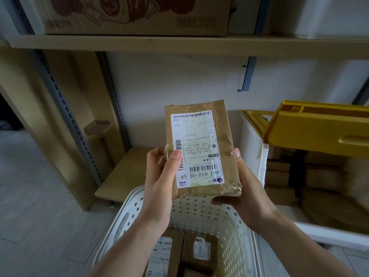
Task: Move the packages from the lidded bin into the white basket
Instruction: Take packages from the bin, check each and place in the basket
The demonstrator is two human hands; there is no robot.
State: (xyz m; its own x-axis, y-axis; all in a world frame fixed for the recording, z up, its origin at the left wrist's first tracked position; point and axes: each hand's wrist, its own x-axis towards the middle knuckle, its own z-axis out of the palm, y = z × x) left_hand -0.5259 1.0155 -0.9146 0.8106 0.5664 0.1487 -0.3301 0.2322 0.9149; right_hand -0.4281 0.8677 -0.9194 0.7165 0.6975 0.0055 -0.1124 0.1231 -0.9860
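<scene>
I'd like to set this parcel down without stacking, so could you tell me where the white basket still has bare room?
Two packages crowd the white basket floor nearest the person. The floor toward the far perforated wall, beneath the held package and both hands, is hidden. The lidded bin on the right is crowded with packages.

Both bare forearms reach forward and up, the hands raised side by side. The left hand [159, 180] grips with its thumb laid across the front, fingers curled behind. The right hand [242, 188] cups from the other side, palm inward.

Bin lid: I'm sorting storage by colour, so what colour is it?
Yellow. The raised lid on the white bin shows best in the head view.
</scene>
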